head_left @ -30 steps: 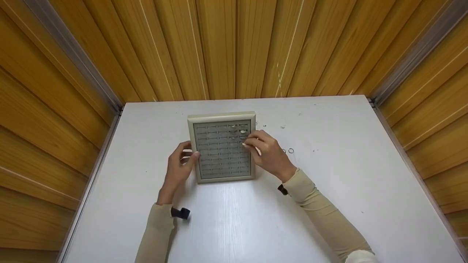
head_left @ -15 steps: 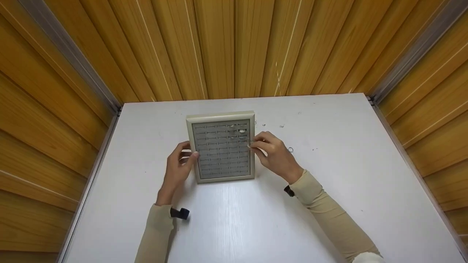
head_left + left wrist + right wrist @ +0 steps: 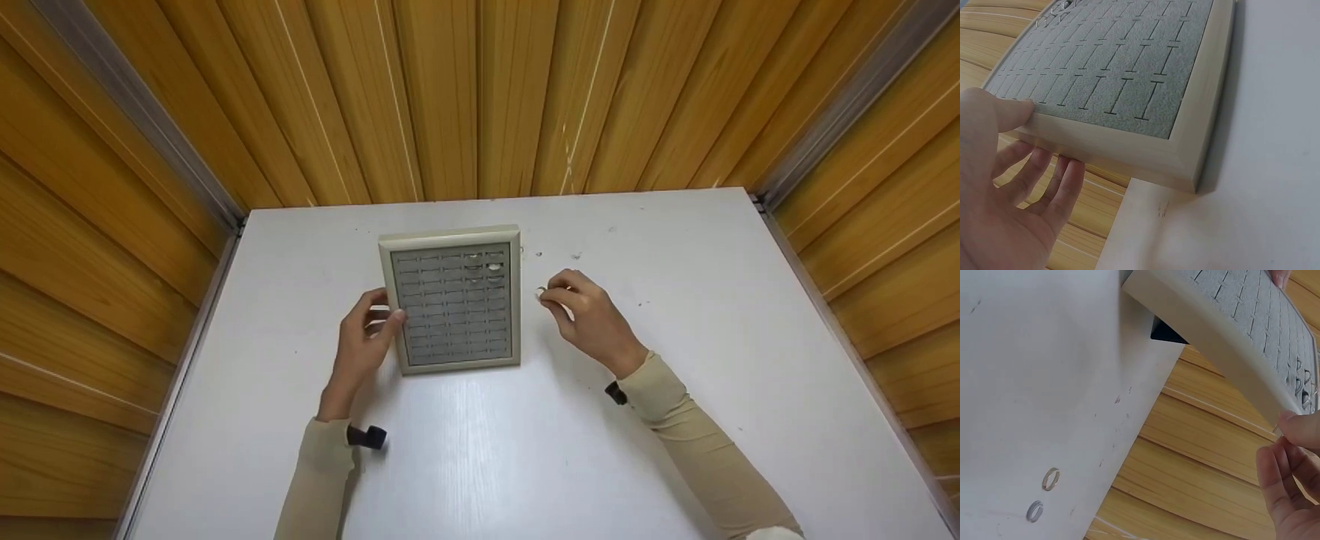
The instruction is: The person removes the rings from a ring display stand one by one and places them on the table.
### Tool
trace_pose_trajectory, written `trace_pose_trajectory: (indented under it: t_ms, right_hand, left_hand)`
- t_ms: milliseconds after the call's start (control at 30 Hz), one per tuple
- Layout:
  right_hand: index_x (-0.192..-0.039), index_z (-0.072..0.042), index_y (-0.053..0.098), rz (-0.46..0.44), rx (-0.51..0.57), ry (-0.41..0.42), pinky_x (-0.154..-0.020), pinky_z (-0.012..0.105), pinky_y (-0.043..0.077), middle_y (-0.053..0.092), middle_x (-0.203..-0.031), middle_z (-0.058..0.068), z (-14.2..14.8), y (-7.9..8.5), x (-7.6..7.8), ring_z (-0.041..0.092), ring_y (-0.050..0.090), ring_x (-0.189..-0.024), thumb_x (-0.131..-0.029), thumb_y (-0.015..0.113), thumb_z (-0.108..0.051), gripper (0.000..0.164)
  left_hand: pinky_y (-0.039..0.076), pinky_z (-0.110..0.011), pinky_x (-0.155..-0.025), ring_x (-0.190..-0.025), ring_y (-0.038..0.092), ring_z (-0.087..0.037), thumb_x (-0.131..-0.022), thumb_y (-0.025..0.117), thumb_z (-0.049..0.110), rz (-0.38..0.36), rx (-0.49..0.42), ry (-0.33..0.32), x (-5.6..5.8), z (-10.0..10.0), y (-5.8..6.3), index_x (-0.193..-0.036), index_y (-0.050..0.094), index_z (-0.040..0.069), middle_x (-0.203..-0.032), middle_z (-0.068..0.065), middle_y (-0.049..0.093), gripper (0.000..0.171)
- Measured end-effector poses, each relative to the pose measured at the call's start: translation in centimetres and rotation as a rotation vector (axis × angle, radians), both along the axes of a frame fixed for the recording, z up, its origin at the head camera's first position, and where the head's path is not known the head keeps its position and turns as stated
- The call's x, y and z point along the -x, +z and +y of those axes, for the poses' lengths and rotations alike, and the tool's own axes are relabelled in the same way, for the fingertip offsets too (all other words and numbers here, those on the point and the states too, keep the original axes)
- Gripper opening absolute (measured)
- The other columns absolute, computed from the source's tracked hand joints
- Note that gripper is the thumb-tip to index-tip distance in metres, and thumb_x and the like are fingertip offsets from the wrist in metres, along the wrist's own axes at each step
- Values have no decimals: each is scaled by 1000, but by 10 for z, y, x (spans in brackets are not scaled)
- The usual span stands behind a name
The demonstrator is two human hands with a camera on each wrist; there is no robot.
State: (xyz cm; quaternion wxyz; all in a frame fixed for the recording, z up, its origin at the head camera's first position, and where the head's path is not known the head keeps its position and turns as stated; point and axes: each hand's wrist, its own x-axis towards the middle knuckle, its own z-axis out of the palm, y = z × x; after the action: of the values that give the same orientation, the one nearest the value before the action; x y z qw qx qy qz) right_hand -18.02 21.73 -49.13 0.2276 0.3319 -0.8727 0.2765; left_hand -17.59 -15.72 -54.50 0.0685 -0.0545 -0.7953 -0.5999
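A ring display tray (image 3: 515, 307) with a pale frame and slotted grey felt leans upright on the table. My left hand (image 3: 363, 339) holds its left edge, the thumb on the front and the fingers behind, as the left wrist view shows. Several rings (image 3: 493, 267) sit in slots near its upper right corner. To the right of the tray, my right hand (image 3: 592, 315) pinches a small silvery ring (image 3: 540, 293) between thumb and fingertips. In the right wrist view, a gold-toned ring (image 3: 1050, 478) and a silver ring (image 3: 1034, 511) lie on the table.
A black support piece (image 3: 1166, 332) shows behind the tray. Small marks or bits, one a shiny piece (image 3: 576, 256), dot the white table (image 3: 465, 465) beyond the right hand. Wood-look panel walls (image 3: 442, 97) enclose the table's back and sides.
My right hand has moved right, from in front of the tray's felt to beside the frame, with the ring still pinched. The left hand keeps its hold on the tray.
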Motion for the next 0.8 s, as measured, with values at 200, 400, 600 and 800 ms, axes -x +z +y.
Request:
trace_pose_trajectory:
  t_ms: [200, 400, 600, 800]
  right_hand:
    - [-96, -3, 78, -8, -21, -31, -77, 32, 65, 66, -102, 10, 17, -9, -1, 21, 70, -91, -94, 79, 3, 7]
    - [-95, -3, 78, -15, -53, -54, -75, 33, 64, 67, -103, 10, 31, -22, -1, 22, 70, -91, -93, 79, 4, 7]
    - [-94, -1, 80, -50, -99, -79, -76, 33, 64, 68, -101, 11, 41, -30, -2, 24, 70, -91, -93, 80, 5, 6]
    - [-94, 1, 81, -72, -192, -98, -79, 32, 66, 67, -100, 11, 47, -36, -4, 25, 72, -93, -91, 82, 5, 5]
  left_hand:
    - [60, -49, -102, -113, 69, -31, -105, 71, 17, 6, -2, -3, -1, -1, -1, -143, 62, 14, -130, -12, 66, 39]
    - [61, -46, -100, -110, 70, -26, -105, 72, 24, 38, 10, -14, -2, -3, -1, -143, 63, 17, -128, -8, 68, 39]
    - [61, -46, -100, -112, 70, -28, -105, 71, 25, 42, 24, -19, -1, -4, -1, -144, 62, 16, -129, -8, 68, 40]
    - [61, -45, -100, -112, 70, -28, -105, 72, 24, 42, 14, -19, -1, -3, -2, -143, 63, 17, -129, -8, 67, 40]
